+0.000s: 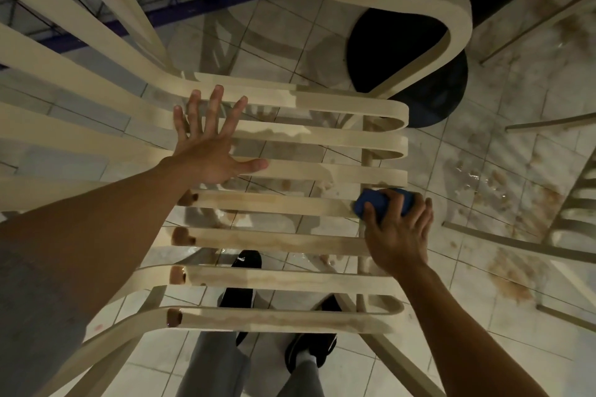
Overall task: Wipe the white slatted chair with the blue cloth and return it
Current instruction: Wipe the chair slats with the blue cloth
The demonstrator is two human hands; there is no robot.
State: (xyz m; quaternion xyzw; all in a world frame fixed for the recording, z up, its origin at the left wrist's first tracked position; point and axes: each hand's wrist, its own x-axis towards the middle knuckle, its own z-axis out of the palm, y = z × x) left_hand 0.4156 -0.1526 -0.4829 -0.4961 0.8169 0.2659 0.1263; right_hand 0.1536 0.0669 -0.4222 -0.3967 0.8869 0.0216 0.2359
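Looking straight down, we see our own legs in grey trousers [222, 364] and black shoes [309, 348] on the pale floor tiles [354, 374], showing through the gaps of the white slatted chair [290, 274]. The nearest slats carry brownish streaks and small brown blobs at their left ends.

A little farther out, our right hand [398, 235] grips the blue cloth [383, 201], bunched into a wad, with the fingers curled over it. The cloth is pressed against the right end of a middle slat, just beside the curved edge of the seat. Our left hand [209, 145] lies flat and open on the slats, fingers spread wide, the thumb stretched along one slat, holding nothing.

Beyond the hands, the upper slats look paler, with patchy marks. The chair's armrest [451, 26] loops round at the top right, above a black round object [419, 74] on the floor. To the right, the tiles are spattered with brown stains and wet patches, and parts of another white chair [574, 203] reach in from the edge. At the far left, a dark wire grid with a blue bar [193, 6] stands behind the chair.
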